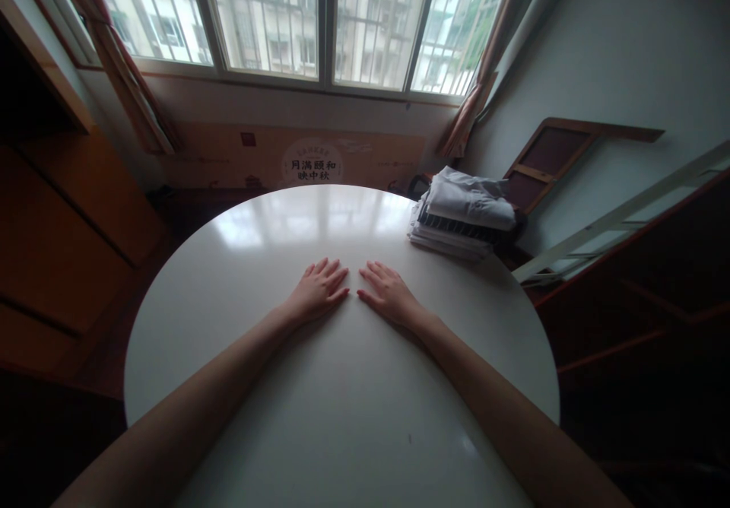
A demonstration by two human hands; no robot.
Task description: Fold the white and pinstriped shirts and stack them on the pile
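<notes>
My left hand [319, 289] lies flat on the white round table [336, 386], palm down with its fingers spread. Beside it, a small gap away, my right hand [388, 292] rests the same way. Neither holds anything. A stack of folded clothes [464, 207] sits near the table's far right edge, beyond my right hand. Its top piece is a light grey garment that looks like a shirt, with a dark striped layer and pale layers below.
Behind the table is a barred window [274, 21] with curtains [122, 67] at its sides. An orange printed panel [228, 158] stands beneath it. A wooden chair [547, 154] is at the right, and an orange-brown cabinet [57, 249] at the left.
</notes>
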